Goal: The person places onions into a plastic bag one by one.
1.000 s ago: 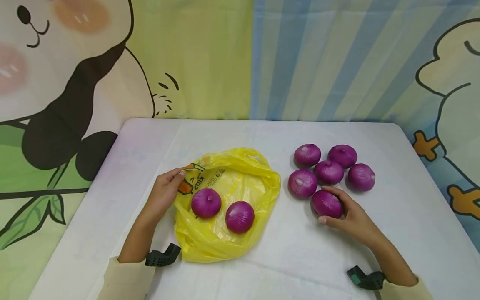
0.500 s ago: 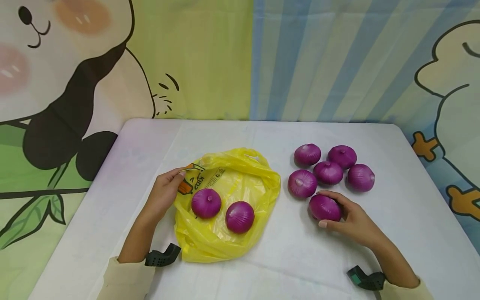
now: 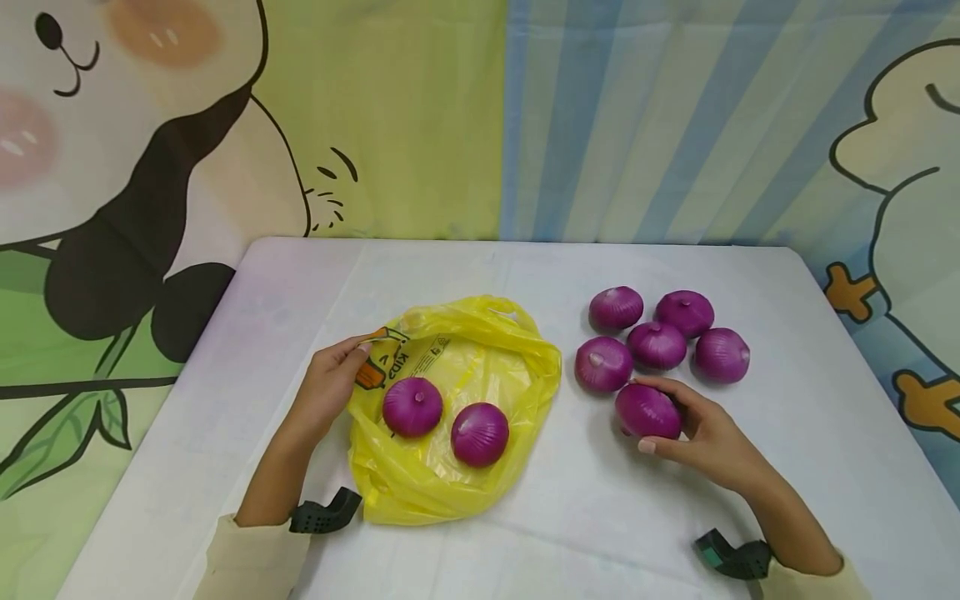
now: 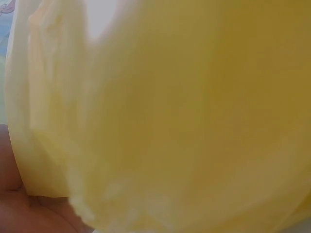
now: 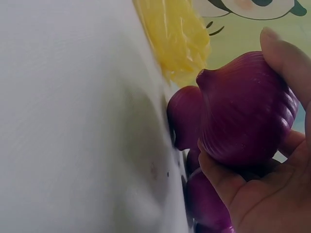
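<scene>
A yellow plastic bag [image 3: 427, 502] lies with its mouth spread wide, and two purple onions, one on the left [image 3: 412, 407] and one on the right [image 3: 480, 434], sit inside. The bag's left edge is pinched by my left hand [image 3: 326, 385]; in the left wrist view the yellow plastic [image 4: 170, 116] covers nearly everything. My right hand [image 3: 708, 437] grips another purple onion [image 3: 647, 411] between thumb and fingers. The right wrist view shows this held onion [image 5: 248, 111] raised off the white surface, its pointed tip toward the table.
Several more purple onions [image 3: 657, 345] are grouped just beyond my right hand on the white-covered table [image 3: 570, 533]. A cartoon-printed curtain [image 3: 420, 117] stands along the table's back edge. Dark wrist-worn devices, one on the left [image 3: 326, 511] and one on the right [image 3: 735, 557], sit at my wrists.
My right hand has lifted the onion from the table and shifted it slightly left; its shadow now shows below it. The left hand and bag have stayed still.
</scene>
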### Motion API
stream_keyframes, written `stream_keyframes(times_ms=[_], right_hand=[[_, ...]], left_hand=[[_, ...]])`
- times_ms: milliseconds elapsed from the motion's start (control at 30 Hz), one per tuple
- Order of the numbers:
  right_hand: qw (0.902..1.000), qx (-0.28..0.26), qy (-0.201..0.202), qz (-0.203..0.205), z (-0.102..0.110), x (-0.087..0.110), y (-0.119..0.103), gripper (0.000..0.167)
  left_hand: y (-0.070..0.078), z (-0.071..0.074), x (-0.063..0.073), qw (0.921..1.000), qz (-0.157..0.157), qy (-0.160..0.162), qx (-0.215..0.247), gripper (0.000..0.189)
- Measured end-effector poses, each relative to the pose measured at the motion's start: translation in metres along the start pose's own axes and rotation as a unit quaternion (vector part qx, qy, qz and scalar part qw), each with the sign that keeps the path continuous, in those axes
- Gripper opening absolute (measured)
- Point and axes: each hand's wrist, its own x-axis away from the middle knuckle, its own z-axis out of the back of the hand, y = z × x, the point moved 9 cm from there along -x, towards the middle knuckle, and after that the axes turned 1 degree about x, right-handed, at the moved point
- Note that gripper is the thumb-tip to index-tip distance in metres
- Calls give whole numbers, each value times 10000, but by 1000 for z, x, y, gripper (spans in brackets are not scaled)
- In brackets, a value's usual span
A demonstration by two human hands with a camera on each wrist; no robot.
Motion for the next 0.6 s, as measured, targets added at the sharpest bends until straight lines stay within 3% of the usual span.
stream_keyframes(times_ms=[600], right_hand=[[9992, -220, -204, 258, -13, -16, -29, 71]], left_hand=[[0, 0, 0, 10000, -67, -31, 49, 45]])
